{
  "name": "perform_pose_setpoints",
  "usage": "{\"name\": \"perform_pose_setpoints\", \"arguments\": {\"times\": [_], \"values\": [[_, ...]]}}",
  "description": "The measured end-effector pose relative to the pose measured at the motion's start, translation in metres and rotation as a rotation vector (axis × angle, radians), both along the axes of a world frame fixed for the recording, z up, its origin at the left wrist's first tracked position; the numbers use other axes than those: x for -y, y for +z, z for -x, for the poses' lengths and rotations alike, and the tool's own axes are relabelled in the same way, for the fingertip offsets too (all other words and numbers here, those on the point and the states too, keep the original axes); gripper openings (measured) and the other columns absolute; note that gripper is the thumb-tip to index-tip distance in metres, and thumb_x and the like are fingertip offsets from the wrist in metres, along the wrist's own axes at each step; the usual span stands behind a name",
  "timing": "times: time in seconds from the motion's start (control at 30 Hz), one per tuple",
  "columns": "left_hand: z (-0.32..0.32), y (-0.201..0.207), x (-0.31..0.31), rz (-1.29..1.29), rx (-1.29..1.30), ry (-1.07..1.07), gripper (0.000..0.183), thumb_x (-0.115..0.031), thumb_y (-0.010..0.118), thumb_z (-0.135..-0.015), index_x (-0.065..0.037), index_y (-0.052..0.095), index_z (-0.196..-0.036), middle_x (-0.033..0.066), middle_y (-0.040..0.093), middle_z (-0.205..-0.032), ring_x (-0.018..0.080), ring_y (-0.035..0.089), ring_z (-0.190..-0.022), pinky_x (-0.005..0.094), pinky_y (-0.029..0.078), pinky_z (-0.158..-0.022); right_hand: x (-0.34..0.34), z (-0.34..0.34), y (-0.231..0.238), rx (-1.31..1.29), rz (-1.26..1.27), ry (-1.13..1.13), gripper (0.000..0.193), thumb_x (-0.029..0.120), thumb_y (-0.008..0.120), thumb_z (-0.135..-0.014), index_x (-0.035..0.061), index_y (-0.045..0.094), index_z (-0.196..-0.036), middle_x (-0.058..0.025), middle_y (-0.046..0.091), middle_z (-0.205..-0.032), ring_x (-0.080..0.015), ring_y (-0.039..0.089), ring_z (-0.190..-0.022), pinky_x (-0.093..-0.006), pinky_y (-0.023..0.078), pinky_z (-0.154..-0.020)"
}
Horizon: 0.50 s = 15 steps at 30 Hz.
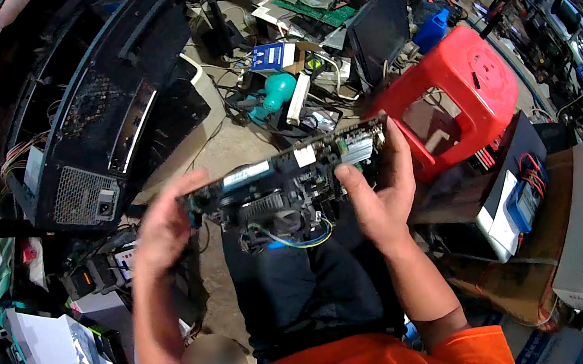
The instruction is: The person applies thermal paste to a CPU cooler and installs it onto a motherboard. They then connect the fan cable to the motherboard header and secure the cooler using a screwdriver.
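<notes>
Around us the biggest things are the black computer case (108, 111) tipped open at upper left, the red plastic stool (463, 92) at right, and a dark monitor (380, 29) beyond. We hold a circuit board (288, 182) up over our lap, tilted nearly edge-on, its wires (292, 238) hanging beneath. We judge it stiff, light and fragile, with sharp solder points, so it is best taken by the bare edges, clear of the components. Our left hand (163, 227) grips the left end, fingers wrapped over the edge. Our right hand (380, 191) clamps the right end, thumb on the near face and fingers (400, 154) behind. Smallest, a teal tool (277, 92) lies on the floor.
</notes>
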<state>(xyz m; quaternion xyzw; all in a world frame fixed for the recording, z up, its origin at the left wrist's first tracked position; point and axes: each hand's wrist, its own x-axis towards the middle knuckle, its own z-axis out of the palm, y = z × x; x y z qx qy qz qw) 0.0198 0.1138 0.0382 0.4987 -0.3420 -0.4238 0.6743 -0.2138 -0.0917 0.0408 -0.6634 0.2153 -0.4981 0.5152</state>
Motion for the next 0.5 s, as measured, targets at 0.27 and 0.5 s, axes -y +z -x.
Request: {"name": "perform_pose_setpoints", "arguments": {"times": [0.27,0.5], "values": [[0.072,-0.063,-0.009,-0.011,-0.119,0.303,0.103,-0.006,0.089,-0.063,0.0,0.033,-0.149,0.0085,0.049,-0.142,0.0219,0.047,-0.13,0.0374,0.035,-0.111,0.043,-0.025,-0.005,-0.261,-0.231,0.015,0.051,0.004,0.072,-0.085,-0.0067,0.051,-0.131,-0.0137,0.067,-0.114,-0.0168,0.063,-0.103,-0.0312,0.048,-0.093],[0.076,0.002,0.018,-0.095,-0.142,0.253,0.096,-0.004,0.085,-0.067,-0.001,0.034,-0.149,0.0094,0.049,-0.141,0.0217,0.047,-0.131,0.0356,0.034,-0.112,0.03,0.012,-0.014,-0.232,-0.45,0.04,0.055,0.005,0.066,-0.092,-0.0074,0.044,-0.141,-0.0158,0.057,-0.133,-0.0203,0.056,-0.119,-0.0317,0.043,-0.102]]}}
